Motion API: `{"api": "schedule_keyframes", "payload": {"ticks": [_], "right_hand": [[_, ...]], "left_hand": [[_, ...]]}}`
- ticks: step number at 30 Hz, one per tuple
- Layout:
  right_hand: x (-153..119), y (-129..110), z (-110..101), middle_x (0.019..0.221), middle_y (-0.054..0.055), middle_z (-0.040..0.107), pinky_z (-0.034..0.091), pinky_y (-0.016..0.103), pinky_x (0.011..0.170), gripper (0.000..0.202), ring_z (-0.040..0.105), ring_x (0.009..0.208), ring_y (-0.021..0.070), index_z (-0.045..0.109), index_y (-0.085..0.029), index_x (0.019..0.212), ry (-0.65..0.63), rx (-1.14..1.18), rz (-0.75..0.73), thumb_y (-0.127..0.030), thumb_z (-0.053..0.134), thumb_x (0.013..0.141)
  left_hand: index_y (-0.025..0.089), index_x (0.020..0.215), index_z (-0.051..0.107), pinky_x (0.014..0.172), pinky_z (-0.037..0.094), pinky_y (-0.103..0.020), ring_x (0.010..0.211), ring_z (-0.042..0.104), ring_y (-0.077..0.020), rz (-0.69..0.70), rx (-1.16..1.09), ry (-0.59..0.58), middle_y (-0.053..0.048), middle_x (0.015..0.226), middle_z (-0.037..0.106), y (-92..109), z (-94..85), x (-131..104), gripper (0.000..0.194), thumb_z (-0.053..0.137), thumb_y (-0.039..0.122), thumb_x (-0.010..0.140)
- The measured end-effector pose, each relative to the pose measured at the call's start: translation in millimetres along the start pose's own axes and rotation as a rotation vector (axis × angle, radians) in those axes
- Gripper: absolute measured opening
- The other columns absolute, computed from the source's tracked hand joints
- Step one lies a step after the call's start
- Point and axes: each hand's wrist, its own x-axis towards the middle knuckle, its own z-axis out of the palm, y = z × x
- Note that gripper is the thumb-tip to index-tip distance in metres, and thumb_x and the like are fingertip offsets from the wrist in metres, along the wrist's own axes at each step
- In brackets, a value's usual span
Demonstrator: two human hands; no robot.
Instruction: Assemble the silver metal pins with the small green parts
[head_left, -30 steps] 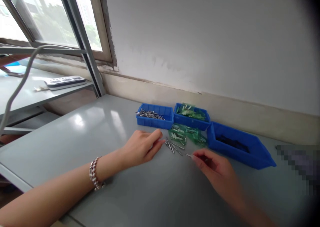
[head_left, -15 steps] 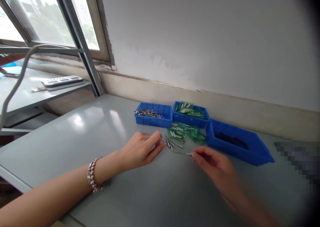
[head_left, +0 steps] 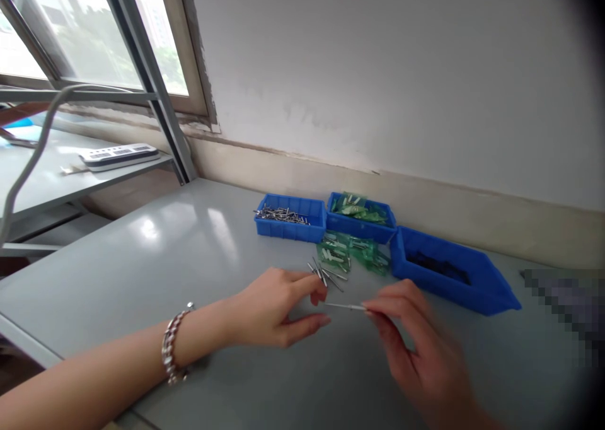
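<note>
Between thumb and fingertips, my right hand (head_left: 416,335) pinches a blind rivet (head_left: 347,306), its thin pin pointing left. My left hand (head_left: 288,304), with a beaded bracelet at the wrist, faces the pin's tip; thumb and index finger are apart, and no object shows between them. Just behind the left fingers lies a small loose pile of blind rivets (head_left: 333,277) on the grey table. Green clear bags (head_left: 333,256) with more rivets lie behind that pile.
A blue bin (head_left: 290,231) holds many loose rivets. Beside it, a second blue bin (head_left: 362,229) contains green bags, and a third blue bin (head_left: 449,288) has dark contents. A power strip (head_left: 120,156) sits on the left table. The wall stands behind the bins.
My right hand has drawn the rivet slightly nearer to me. My left hand has moved down and right from beside the pile, and its thumb and index finger have spread.
</note>
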Motion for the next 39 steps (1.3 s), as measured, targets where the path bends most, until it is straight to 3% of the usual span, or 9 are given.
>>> {"api": "schedule_keyframes", "payload": {"ticks": [3, 7, 20, 26, 30, 34, 39], "right_hand": [[-4, -1, 1, 0.079, 0.005, 0.052, 0.041, 0.030, 0.062, 0.025, 0.048, 0.071, 0.0161, 0.059, -0.014, 0.092, -0.016, -0.038, -0.145, 0.004, 0.046, 0.080], [-6, 0, -1, 0.080, 0.006, 0.053, 0.041, 0.032, 0.062, 0.030, 0.049, 0.071, 0.0173, 0.058, -0.014, 0.097, -0.072, -0.028, -0.191, 0.006, 0.045, 0.078], [-7, 4, 3, 0.081, 0.006, 0.055, 0.044, 0.033, 0.065, 0.029, 0.052, 0.073, 0.0176, 0.057, -0.015, 0.096, -0.060, -0.027, -0.175, 0.005, 0.045, 0.079], [-10, 0, 6, 0.083, 0.008, 0.059, 0.045, 0.037, 0.069, 0.025, 0.055, 0.074, 0.0196, 0.057, -0.015, 0.096, -0.109, -0.198, -0.219, 0.000, 0.043, 0.083], [-12, -4, 8, 0.085, 0.011, 0.062, 0.044, 0.039, 0.068, 0.022, 0.056, 0.075, 0.0227, 0.059, -0.013, 0.097, -0.134, -0.352, -0.308, -0.002, 0.044, 0.084], [-9, -8, 10, 0.084, 0.011, 0.062, 0.044, 0.039, 0.066, 0.023, 0.055, 0.074, 0.0223, 0.060, -0.013, 0.094, -0.132, -0.370, -0.329, -0.002, 0.041, 0.085], [-1, -7, 9, 0.088, 0.014, 0.061, 0.044, 0.039, 0.068, 0.020, 0.056, 0.077, 0.0233, 0.056, -0.010, 0.104, -0.103, -0.402, -0.283, -0.007, 0.049, 0.086]], "left_hand": [[0.018, 0.097, 0.049, 0.050, 0.035, -0.017, 0.056, 0.045, -0.0065, 0.061, -0.045, 0.035, 0.000, 0.080, 0.055, 4, 2.5, -1, 0.016, 0.050, 0.029, 0.086], [0.017, 0.094, 0.049, 0.053, 0.036, -0.019, 0.056, 0.045, -0.0067, 0.113, -0.036, 0.091, 0.000, 0.077, 0.054, 7, 5.4, -2, 0.011, 0.046, 0.026, 0.089], [0.017, 0.092, 0.047, 0.052, 0.035, -0.019, 0.053, 0.044, -0.0064, 0.135, -0.006, 0.163, 0.001, 0.073, 0.054, 8, 6.8, -3, 0.008, 0.043, 0.024, 0.091], [0.016, 0.105, 0.046, 0.064, 0.039, -0.027, 0.073, 0.053, -0.0146, 0.127, 0.226, 0.138, -0.005, 0.091, 0.058, 13, 7.0, -1, 0.024, 0.043, 0.035, 0.090], [0.017, 0.096, 0.052, 0.066, 0.032, -0.031, 0.075, 0.050, -0.0159, 0.176, 0.362, 0.199, -0.005, 0.095, 0.060, 20, 7.2, 0, 0.017, 0.041, 0.030, 0.092], [0.016, 0.089, 0.055, 0.068, 0.031, -0.030, 0.073, 0.050, -0.0141, 0.190, 0.348, 0.223, -0.005, 0.089, 0.061, 23, 10.0, 0, 0.016, 0.040, 0.023, 0.092], [0.016, 0.088, 0.058, 0.067, 0.034, -0.028, 0.074, 0.051, -0.0140, 0.153, 0.310, 0.302, -0.004, 0.085, 0.061, 10, 0.7, 4, 0.015, 0.045, 0.023, 0.091]]}}
